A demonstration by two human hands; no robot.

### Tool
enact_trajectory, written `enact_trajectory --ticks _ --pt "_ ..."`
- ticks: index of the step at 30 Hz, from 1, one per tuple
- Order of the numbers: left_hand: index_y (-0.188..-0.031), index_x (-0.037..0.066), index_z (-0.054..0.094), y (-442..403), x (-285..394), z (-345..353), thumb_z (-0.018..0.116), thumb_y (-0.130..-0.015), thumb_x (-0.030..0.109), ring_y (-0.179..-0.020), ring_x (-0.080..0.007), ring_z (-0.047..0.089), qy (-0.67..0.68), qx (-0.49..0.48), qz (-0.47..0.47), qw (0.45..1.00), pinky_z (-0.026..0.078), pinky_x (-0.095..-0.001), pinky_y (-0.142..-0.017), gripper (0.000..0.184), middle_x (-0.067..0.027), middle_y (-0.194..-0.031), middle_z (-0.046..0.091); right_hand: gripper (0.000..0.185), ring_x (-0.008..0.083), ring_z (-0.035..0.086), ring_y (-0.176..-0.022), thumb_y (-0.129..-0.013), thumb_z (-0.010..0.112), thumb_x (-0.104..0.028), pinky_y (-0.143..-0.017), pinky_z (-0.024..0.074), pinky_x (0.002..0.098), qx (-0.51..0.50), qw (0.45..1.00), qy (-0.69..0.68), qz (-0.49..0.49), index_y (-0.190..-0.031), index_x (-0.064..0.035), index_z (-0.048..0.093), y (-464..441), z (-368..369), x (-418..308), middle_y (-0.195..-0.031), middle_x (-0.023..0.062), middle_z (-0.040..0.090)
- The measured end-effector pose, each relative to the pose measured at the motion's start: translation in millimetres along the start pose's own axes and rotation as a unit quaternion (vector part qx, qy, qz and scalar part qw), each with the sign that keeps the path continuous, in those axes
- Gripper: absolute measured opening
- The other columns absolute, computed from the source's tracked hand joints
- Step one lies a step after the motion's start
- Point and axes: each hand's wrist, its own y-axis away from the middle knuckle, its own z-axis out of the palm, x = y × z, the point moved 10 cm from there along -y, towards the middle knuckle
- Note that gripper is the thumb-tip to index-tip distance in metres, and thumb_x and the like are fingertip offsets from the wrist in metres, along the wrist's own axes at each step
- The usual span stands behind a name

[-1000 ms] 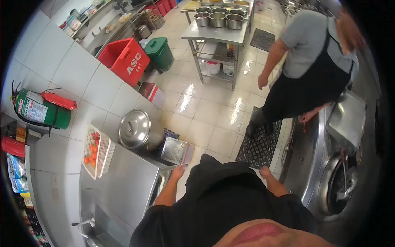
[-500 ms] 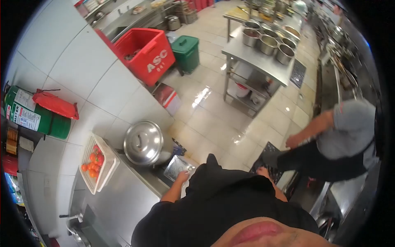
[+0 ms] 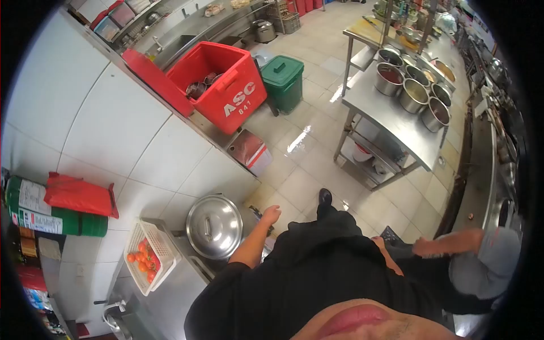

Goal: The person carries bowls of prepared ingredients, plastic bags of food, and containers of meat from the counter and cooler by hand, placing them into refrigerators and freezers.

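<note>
My left hand (image 3: 272,215) is held out over the floor beside the lidded steel pot (image 3: 214,226), apart from it. Its fingers look loosely bent, with nothing visible in them. Low at my right side is my right hand (image 3: 378,242), close to a dark mat (image 3: 390,235); its fingers are too small and partly hidden to read. A white perforated basket (image 3: 148,283) with several tomatoes (image 3: 148,262) sits on the steel counter (image 3: 178,277) to my left.
A steel table (image 3: 391,122) carries several metal pots (image 3: 413,93). A red bin (image 3: 226,85), a green lidded bin (image 3: 283,79) and a red-and-white box (image 3: 252,152) stand ahead. A co-worker in a grey shirt (image 3: 487,266) is close on my right.
My view has shifted forward. My left hand has left the shiny tray-like thing it was at and swung forward, past the pot. The co-worker now appears lower in view.
</note>
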Motion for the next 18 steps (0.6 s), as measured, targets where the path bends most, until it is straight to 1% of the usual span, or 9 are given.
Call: enact_trajectory --ticks 2,4,7,9,11,13,14,15,18 --pt "-0.12 0.003 0.058 -16 -10 -1 0.058 -0.083 0.027 -0.103 -0.0328 0.06 -0.126 0.035 0.079 0.988 0.047 -0.0389 -0.09 0.044 -0.0204 -0.112 0.063 0.028 0.0191 0.056 -0.049 -0.079 0.059 -0.013 -0.043 0.046 0.0332 0.002 1.0 -0.006 0.007 -0.104 -0.0003 0.062 -25 1 -35 -0.065 0.0088 0.059" --pt "-0.111 0.002 0.063 5 -7 -7 0.057 -0.082 0.026 -0.097 -0.0325 0.062 -0.133 -0.006 -0.002 0.991 0.049 -0.0395 -0.085 0.038 -0.0195 -0.106 0.065 0.029 0.0192 0.055 -0.048 -0.079 0.059 -0.013 -0.042 0.0454 0.0323 0.009 0.999 -0.029 -0.017 -0.104 0.0008 0.062 -59 1 -69 -0.065 0.0096 0.059" --pt "-0.086 0.004 0.067 4 -70 3 0.054 -0.079 0.023 -0.088 -0.032 0.064 -0.287 -0.024 0.196 0.937 0.05 -0.0423 -0.077 0.024 -0.0185 -0.092 0.066 0.032 0.0233 0.062 -0.057 -0.081 0.057 -0.013 -0.052 0.05 0.0342 0.02 0.992 -0.085 -0.095 -0.107 0.0031 0.062 -122 34 -100 -0.071 0.0138 0.064" --pt "-0.076 0.005 0.065 34 -61 12 0.054 -0.078 0.022 -0.085 -0.0332 0.063 -0.383 -0.024 0.365 0.848 0.05 -0.0439 -0.076 0.021 -0.0186 -0.086 0.065 0.028 0.0316 0.064 -0.088 -0.078 0.055 -0.013 -0.08 0.0494 0.0386 0.109 0.974 0.007 -0.201 -0.099 0.0017 0.066 -134 17 -166 -0.091 0.0198 0.067" --pt "-0.078 0.005 0.064 2 -41 -36 0.053 -0.079 0.022 -0.084 -0.0358 0.062 -0.266 0.018 0.175 0.948 0.049 -0.0464 -0.074 0.02 -0.0179 -0.084 0.064 0.023 0.032 0.063 -0.087 -0.08 0.053 -0.013 -0.078 0.0481 0.0401 0.101 0.947 -0.005 -0.305 -0.094 0.0017 0.064 -154 -1 -269 -0.09 0.0201 0.065" --pt "-0.08 0.006 0.063 -20 -17 -81 0.052 -0.079 0.022 -0.082 -0.0384 0.06 -0.127 0.099 -0.039 0.986 0.048 -0.0488 -0.073 0.02 -0.0172 -0.083 0.063 0.021 0.0334 0.061 -0.081 -0.086 0.054 -0.016 -0.074 0.0478 0.0388 0.083 0.884 -0.062 -0.456 -0.092 0.0019 0.062 -120 -35 -423 -0.084 0.0196 0.062" --pt "-0.083 0.004 0.062 -36 0 -83 0.052 -0.081 0.026 -0.083 -0.0381 0.061 -0.182 0.076 0.044 0.979 0.047 -0.0481 -0.073 0.024 -0.0173 -0.083 0.063 0.021 0.0319 0.062 -0.081 -0.088 0.055 -0.017 -0.074 0.0486 0.0373 0.093 0.876 -0.009 -0.474 -0.096 0.0012 0.062 -118 -37 -473 -0.087 0.0188 0.063" --pt "-0.091 0.003 0.064 -47 -15 -90 0.054 -0.081 0.028 -0.087 -0.0353 0.063 -0.066 0.069 -0.089 0.991 0.049 -0.0442 -0.076 0.029 -0.0195 -0.092 0.065 0.025 0.032 0.064 -0.085 -0.086 0.056 -0.017 -0.076 0.0498 0.0371 0.089 0.862 -0.008 -0.499 -0.104 -0.0007 0.062 -103 -44 -525 -0.093 0.019 0.066" --pt "-0.11 0.004 0.063 -67 18 -94 0.059 -0.081 0.027 -0.097 -0.0307 0.063 0.062 0.121 -0.121 0.983 0.049 -0.0386 -0.084 0.038 -0.0196 -0.105 0.065 0.029 0.0306 0.063 -0.091 -0.085 0.058 -0.02 -0.08 0.0487 0.0362 0.075 0.862 -0.043 -0.499 -0.107 -0.0018 0.062 -117 -72 -639 -0.099 0.0179 0.065"
